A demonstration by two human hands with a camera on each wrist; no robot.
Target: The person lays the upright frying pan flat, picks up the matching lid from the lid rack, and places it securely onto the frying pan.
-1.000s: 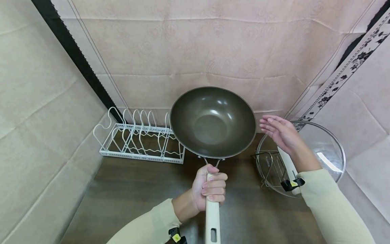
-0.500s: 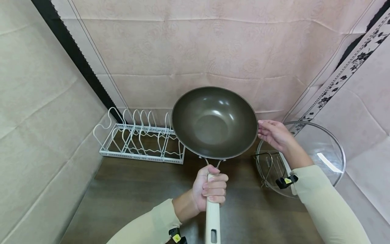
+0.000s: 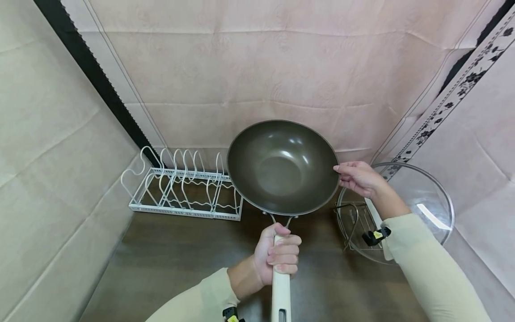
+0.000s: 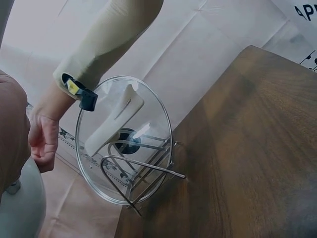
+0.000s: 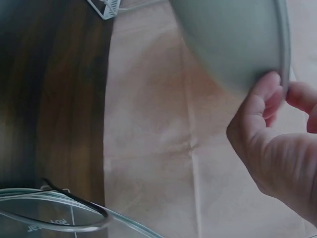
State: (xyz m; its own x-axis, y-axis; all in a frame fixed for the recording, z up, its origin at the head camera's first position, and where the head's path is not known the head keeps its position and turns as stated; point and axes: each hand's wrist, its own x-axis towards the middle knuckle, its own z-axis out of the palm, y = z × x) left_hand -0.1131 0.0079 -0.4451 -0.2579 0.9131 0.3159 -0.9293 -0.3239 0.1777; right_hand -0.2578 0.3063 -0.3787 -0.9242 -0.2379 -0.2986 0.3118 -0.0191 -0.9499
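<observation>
A wok (image 3: pixel 281 172) with a dark inside, pale outside and cream handle is held up over the table, its open side facing me. My left hand (image 3: pixel 278 256) grips the handle near the pan end. At the wok's right edge, my right hand (image 3: pixel 359 179) pinches the rim. The right wrist view shows the thumb and fingers of the right hand (image 5: pixel 275 134) on opposite sides of the rim, against the wok's pale outer wall (image 5: pixel 233 39).
A white wire dish rack (image 3: pixel 185 215) stands at the back left of the brown table (image 3: pixel 181 259). To the right, a glass lid (image 3: pixel 432 192) with a cream handle leans upright in a metal wire stand (image 4: pixel 121 191). Fabric-covered walls (image 3: pixel 257 67) enclose the back and sides.
My right hand has moved left from beside the wok and now pinches its rim. The wok shifted slightly right; my left hand keeps its grip on the handle.
</observation>
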